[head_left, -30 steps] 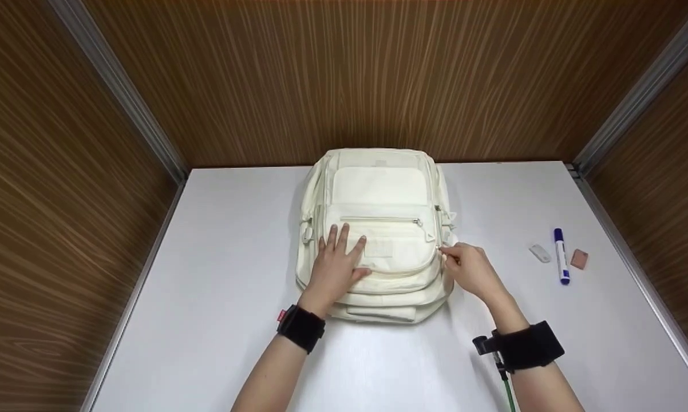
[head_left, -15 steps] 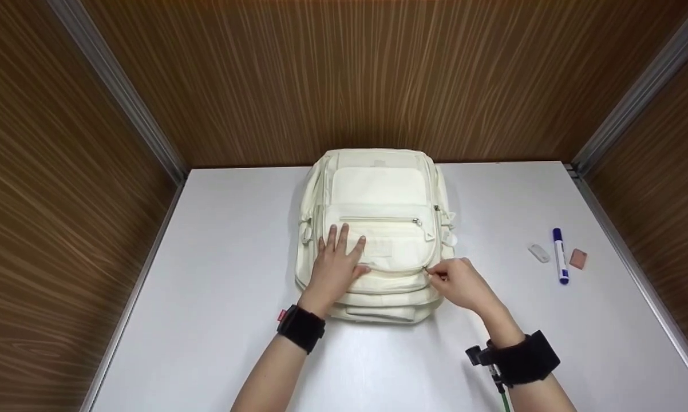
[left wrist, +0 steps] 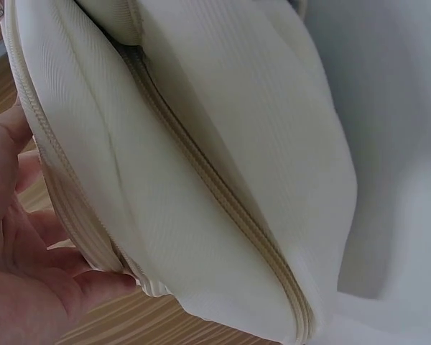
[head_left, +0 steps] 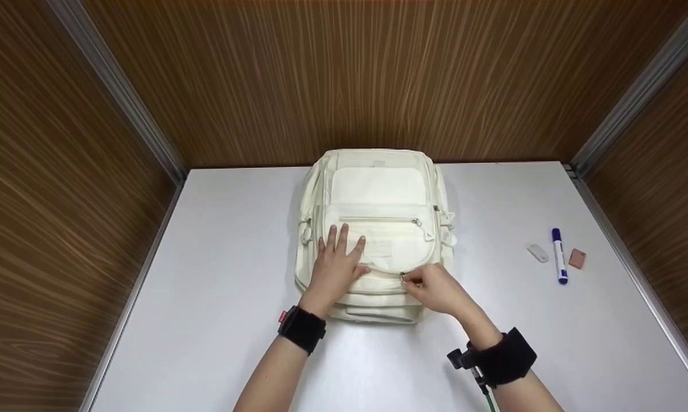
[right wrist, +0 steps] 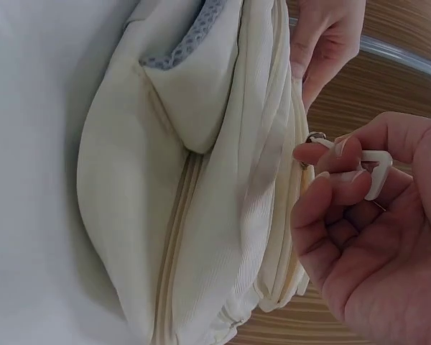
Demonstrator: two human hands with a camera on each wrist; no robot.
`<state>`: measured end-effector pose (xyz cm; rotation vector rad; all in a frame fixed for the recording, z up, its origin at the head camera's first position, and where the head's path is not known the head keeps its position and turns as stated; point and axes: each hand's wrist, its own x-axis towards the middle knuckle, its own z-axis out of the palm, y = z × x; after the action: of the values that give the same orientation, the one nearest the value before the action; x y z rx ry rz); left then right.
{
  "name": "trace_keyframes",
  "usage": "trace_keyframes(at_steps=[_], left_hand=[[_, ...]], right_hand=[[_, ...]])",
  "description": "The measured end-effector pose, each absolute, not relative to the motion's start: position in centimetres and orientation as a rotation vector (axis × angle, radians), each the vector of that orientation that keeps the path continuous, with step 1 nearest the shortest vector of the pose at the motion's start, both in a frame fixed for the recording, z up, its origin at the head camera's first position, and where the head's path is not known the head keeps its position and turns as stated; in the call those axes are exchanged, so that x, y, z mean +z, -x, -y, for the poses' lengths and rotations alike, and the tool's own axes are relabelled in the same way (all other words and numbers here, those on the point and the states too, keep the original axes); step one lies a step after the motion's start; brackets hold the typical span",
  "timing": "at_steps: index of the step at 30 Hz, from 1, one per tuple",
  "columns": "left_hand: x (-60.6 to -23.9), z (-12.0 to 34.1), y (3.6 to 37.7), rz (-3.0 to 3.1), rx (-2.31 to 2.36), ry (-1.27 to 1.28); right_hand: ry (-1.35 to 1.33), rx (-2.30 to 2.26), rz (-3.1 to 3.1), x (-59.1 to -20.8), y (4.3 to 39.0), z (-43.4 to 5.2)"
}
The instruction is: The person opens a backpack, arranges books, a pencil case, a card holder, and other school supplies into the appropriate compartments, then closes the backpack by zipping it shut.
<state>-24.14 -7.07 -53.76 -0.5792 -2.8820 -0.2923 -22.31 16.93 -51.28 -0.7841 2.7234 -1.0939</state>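
Observation:
A cream backpack point(head_left: 378, 194) lies flat on the white table point(head_left: 218, 286), front pockets up. My left hand point(head_left: 335, 260) presses flat on the front pocket with its fingers spread. My right hand point(head_left: 433, 286) pinches the white zipper pull point(right wrist: 370, 162) of the front pocket, near the middle of the pocket's lower curve. In the right wrist view the thumb and forefinger grip the pull beside the backpack point(right wrist: 215, 187), and the left hand's fingers point(right wrist: 323, 43) show beyond it. The left wrist view shows the backpack's side point(left wrist: 201, 165) with a closed zipper and my left hand point(left wrist: 29, 266) against it.
At the right of the table lie a blue-capped marker point(head_left: 560, 256), a small white eraser point(head_left: 538, 253) and a small brown block point(head_left: 577, 258). Wood-panelled walls point(head_left: 344, 74) enclose the table on three sides.
My right hand has drawn the zipper pull from the pocket's right side down and leftwards along the lower curve. The left hand has stayed in place.

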Motion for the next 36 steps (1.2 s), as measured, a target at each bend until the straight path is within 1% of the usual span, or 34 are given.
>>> trace_keyframes(at_steps=[7, 15, 20, 24, 31, 36], left_hand=[[-53.9, 6.9, 24.2, 2.872, -0.283, 0.587], [-54.2, 6.8, 24.2, 2.846, -0.269, 0.577], [-54.4, 6.7, 23.9, 2.834, -0.368, 0.579], [-54.7, 6.5, 23.5, 2.688, -0.413, 0.68], [-55.3, 5.1, 22.9, 2.306, -0.291, 0.949], [-55.7, 4.9, 22.7, 2.275, -0.447, 0.988]], right_hand=[[0.873, -1.09, -2.714, -51.8, 22.3, -14.7], [0.872, -1.13, -2.679, -52.2, 22.1, -13.1], [0.888, -1.139, -2.669, -52.4, 21.9, -12.7], [0.888, -1.171, -2.666, -52.3, 21.6, -12.9], [0.927, -1.243, -2.613, -51.9, 21.4, -13.5], [1.016, -1.273, -2.528, -51.3, 21.5, -14.2]])
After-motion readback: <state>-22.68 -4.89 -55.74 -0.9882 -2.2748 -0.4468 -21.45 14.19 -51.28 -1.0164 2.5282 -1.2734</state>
